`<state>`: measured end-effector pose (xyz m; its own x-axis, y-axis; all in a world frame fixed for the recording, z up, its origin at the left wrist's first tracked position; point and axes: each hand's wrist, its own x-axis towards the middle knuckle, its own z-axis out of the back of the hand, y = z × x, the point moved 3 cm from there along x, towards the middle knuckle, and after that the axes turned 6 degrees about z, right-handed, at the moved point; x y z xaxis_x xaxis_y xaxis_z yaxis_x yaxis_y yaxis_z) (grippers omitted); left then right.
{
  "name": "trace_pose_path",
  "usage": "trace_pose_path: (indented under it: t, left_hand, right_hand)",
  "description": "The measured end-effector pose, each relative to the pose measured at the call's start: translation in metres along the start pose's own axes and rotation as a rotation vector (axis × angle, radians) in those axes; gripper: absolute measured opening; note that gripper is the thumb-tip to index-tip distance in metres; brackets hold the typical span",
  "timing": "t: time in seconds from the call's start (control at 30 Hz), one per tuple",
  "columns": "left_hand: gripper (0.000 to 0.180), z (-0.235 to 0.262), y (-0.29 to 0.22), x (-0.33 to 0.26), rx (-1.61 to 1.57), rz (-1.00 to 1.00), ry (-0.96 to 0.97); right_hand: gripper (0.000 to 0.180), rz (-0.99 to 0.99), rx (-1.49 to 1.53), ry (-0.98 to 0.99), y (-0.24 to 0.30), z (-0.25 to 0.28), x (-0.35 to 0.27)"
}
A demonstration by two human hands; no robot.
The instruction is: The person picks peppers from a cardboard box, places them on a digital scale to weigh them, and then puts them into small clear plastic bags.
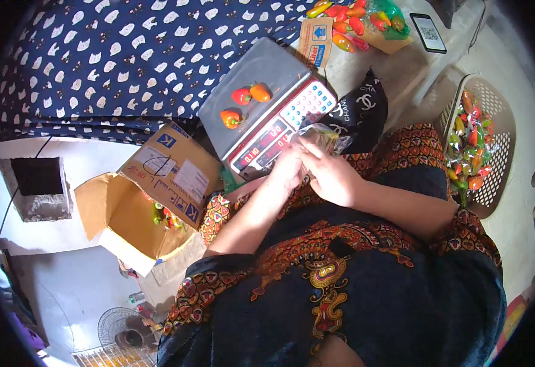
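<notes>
My left hand (287, 166) and my right hand (332, 176) meet in front of my lap, fingers closed and overlapping. A crinkled clear plastic bag (325, 133) shows at their fingertips; the grip on it is partly hidden by the hands, and the yellowish matter in it is too small to name. Just beyond them stands a digital scale (258, 64) with lit red digits and a keypad. Two red-orange chili peppers (241, 96) and an orange chili pepper (259, 92) lie on its grey platform.
An open cardboard box (111, 211) with peppers inside stands left. On the right, a beige perforated basket (501, 131) holds bagged peppers. More peppers (348, 27) lie on cardboard at the back, beside a phone (428, 33). Dark patterned cloth (127, 67) covers the far left.
</notes>
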<state>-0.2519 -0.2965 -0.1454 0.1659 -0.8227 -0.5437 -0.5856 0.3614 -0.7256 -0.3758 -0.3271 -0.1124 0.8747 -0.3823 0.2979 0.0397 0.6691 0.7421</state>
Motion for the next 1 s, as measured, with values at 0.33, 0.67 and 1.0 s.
trace_pose_path:
  t: [0.33,0.67,1.0]
  left_hand:
    - [0.039,-0.012,0.005,0.030,1.305,-0.536,-0.127]
    - [0.048,-0.013,-0.013,0.032,1.325,-0.437,0.346]
    - [0.038,-0.026,-0.005,0.022,1.680,-0.863,0.078]
  right_hand:
    - [0.066,0.163,0.222,-0.035,0.002,-0.016,-0.004]
    - [0.070,0.191,0.184,0.057,-0.002,-0.025,-0.005]
    - [0.064,0.320,0.266,0.017,0.010,-0.017,-0.004]
